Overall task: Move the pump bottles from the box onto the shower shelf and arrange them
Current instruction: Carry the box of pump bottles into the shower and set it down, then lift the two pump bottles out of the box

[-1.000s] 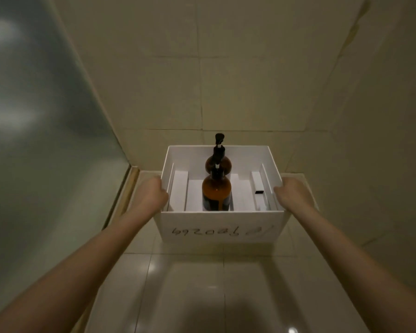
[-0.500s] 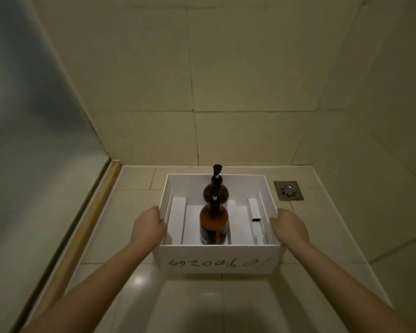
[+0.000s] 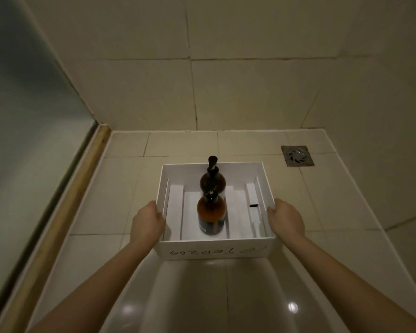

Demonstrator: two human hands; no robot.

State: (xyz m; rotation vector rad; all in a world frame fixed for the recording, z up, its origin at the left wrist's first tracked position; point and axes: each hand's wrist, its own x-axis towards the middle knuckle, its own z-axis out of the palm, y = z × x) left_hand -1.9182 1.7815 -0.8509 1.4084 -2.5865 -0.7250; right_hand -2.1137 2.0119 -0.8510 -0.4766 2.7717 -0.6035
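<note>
Below the tiled walls [image 3: 250,92], a pale tiled floor [image 3: 190,145] fills the lower part of the view, with a frosted glass panel [image 3: 29,116] and a wooden strip [image 3: 65,212] along its left edge. Over this floor a white box [image 3: 216,249] is gripped by both hands; whether its base touches the tiles cannot be told. Handwritten digits run upside down across its near wall. White card inserts [image 3: 175,212] line the inside, and a small dark piece [image 3: 253,205] sits on the right-hand insert.

Both forearms reach in from the bottom corners. At the box's left wall the left hand [image 3: 147,224] is curled round the rim, its fingers [image 3: 161,216] pressed against the wall's edge. At the right wall the right hand [image 3: 286,221] does the same, fingers [image 3: 271,210] closed on the rim.

Two amber pump bottles stand upright in the middle channel of the box, one behind the other: the near bottle [image 3: 211,217] towards the written wall, the far bottle [image 3: 213,182] just behind it, its black pump head rising above the far rim.

A square metal drain [image 3: 297,155] is set in the floor beyond the box's far right corner, well apart from it.
</note>
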